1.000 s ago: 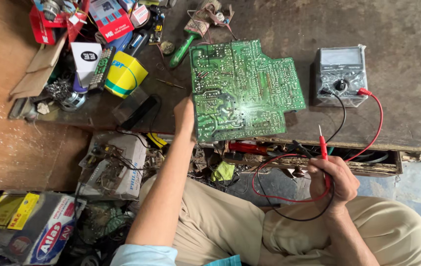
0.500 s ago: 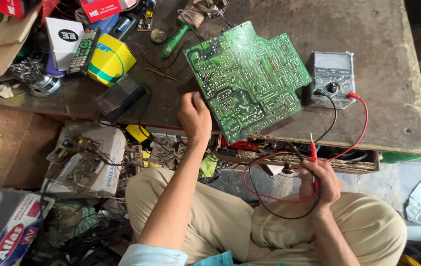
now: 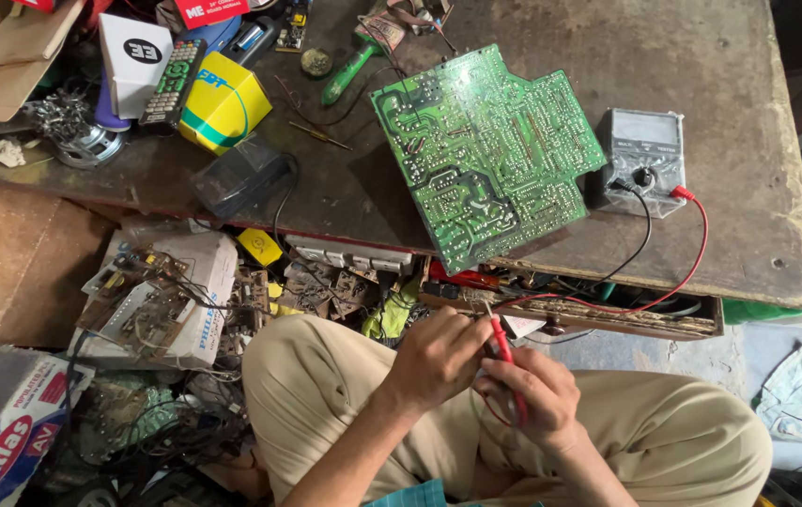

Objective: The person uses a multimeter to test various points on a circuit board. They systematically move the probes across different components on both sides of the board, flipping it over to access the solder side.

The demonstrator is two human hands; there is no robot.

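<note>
A green circuit board (image 3: 487, 155) lies solder side up on the dark worktable (image 3: 551, 56), overhanging its front edge. Beside it on the right stands a grey multimeter (image 3: 643, 160) with a black and a red lead (image 3: 694, 249) running down to my lap. My right hand (image 3: 528, 394) holds a red test probe (image 3: 504, 357) above my knees. My left hand (image 3: 434, 355) has come next to it and touches the probe and its wires; its fingers are curled around them.
On the table's left lie a yellow box (image 3: 224, 101), a remote control (image 3: 172, 83), a white box (image 3: 131, 58), a green-handled screwdriver (image 3: 349, 70) and a small black case (image 3: 241, 176). Old circuit boards (image 3: 152, 300) and cartons (image 3: 7, 432) crowd the floor at left.
My left hand left the circuit board's front edge and dropped to my lap, joining my right hand at the red probe. The camera view shifted, so the table sits more to the right.
</note>
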